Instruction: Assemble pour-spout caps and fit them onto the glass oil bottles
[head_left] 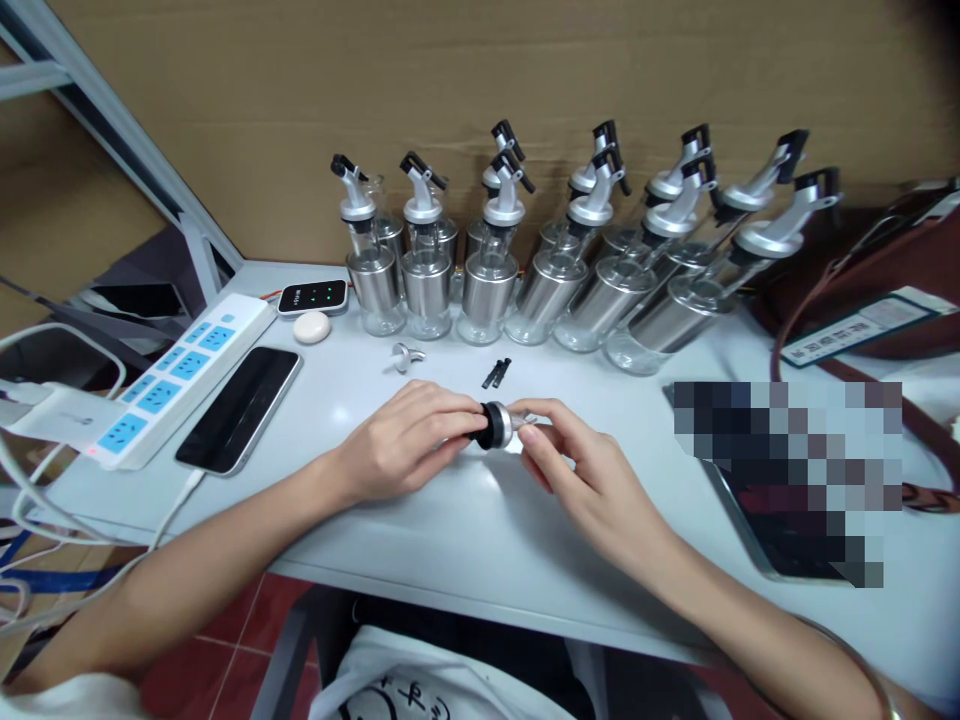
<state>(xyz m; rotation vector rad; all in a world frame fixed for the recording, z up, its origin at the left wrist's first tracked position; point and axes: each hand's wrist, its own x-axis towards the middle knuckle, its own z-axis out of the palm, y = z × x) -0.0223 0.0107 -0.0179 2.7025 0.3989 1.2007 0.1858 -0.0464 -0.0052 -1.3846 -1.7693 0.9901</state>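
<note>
Pourer [503, 424] in front of the bottle row [488, 292], long axis sideways: left hand [409, 440] clasps its black end [490, 427], right hand [589, 465] pinches its spout [520, 422].

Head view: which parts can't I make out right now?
All in the head view:
- Black end of the pourer top: hidden by the left hand.
- Its spout: partly covered by the right hand.
- Back bottles: mostly behind the front bottles.
- Dark device: largely masked by pixelation.
- Brown bag: cut off by the right edge.
</note>
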